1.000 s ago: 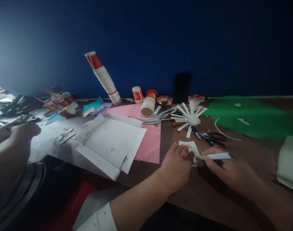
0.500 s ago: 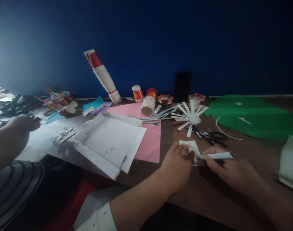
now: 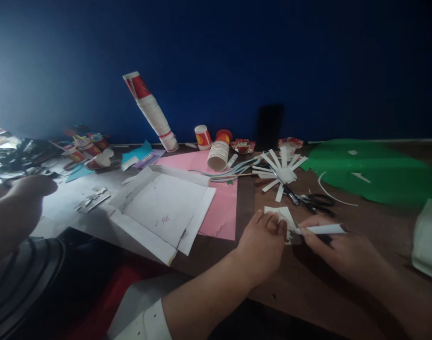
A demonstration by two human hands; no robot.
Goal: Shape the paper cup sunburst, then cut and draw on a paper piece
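My left hand lies over a small piece of white paper, its bent fingers pressing it onto the brown table. Partly hidden by those fingers, the paper has its upper edge and right side in view. My right hand is closed around a white marker pen. The pen's tip end meets the right side of the paper, close to my left fingertips. Just beyond the paper lie black-handled scissors, with a cutter-like tool beside them. White paper strips fan out under that tool.
A white box lid overlaps pink paper on the left. Stacked paper cups lean against the blue wall. Green sheet material spreads across the far right. Another person's arm reaches in at far left.
The other person's hand at far left has shifted slightly. My two hands, the paper and the pen stay nearly in place.
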